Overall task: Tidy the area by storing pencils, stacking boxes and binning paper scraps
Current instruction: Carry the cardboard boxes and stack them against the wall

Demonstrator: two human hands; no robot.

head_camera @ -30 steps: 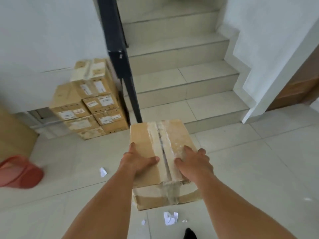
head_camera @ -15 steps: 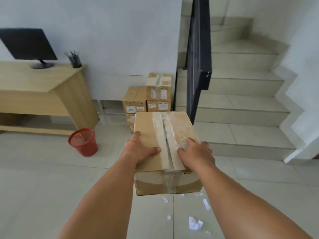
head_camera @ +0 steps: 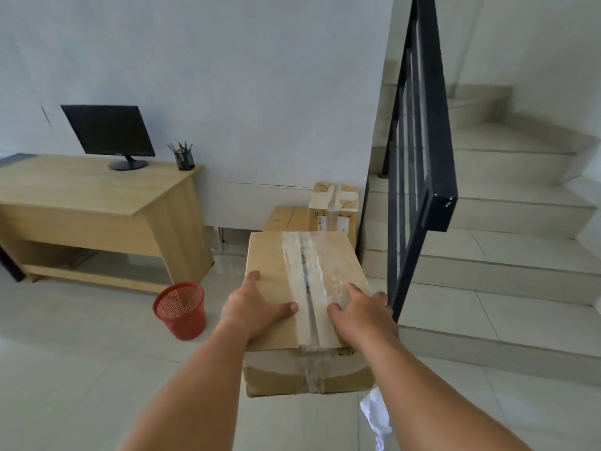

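With the left hand (head_camera: pixel 257 312) and right hand (head_camera: pixel 361 315) clamped on the near top corners of the taped box (head_camera: pixel 305 288) at centre frame, it could tip forward or clip the railing (head_camera: pixel 419 177) before reaching the stacked boxes (head_camera: pixel 335 206).

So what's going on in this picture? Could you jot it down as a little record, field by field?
held item: taped cardboard box, carried above the floor
left hand: on the box's top, thumb towards the tape seam
right hand: on the box's top, right of the seam
stacked boxes: against the wall beside the stairs, beyond the held box
bin: red mesh wastebasket, on the floor by the desk
desk: holds a monitor and a pencil cup
scrap: white paper on the floor, near the right forearm
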